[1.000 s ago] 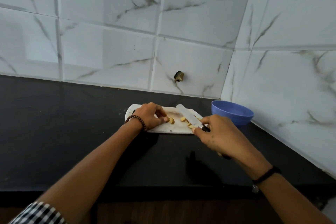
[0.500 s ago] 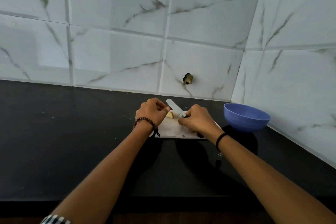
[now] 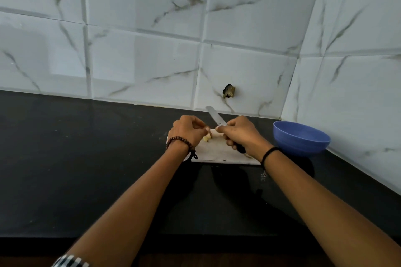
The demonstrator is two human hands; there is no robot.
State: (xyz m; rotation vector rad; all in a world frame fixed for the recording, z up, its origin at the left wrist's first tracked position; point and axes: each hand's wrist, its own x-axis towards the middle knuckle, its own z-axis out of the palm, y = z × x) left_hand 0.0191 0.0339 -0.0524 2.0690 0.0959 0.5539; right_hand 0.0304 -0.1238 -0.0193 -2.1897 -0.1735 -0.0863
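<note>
Pale food piece [image 3: 207, 137] sits near the far-left corner of the cutting board [image 3: 217, 155], pinched in the left hand [image 3: 187, 131]. Knife [image 3: 215, 116] is just right of it, blade angled up toward the wall, handle gripped by the right hand [image 3: 240, 134]. Next cut likely swings down-left. Blue bowl [image 3: 301, 140] sits off the board's right edge.

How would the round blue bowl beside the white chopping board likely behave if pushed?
The round blue bowl looks like thin plastic, so probably light. Its wide, low shape suggests sliding, not tipping. The glossy black countertop would likely let it skid easily.
</note>
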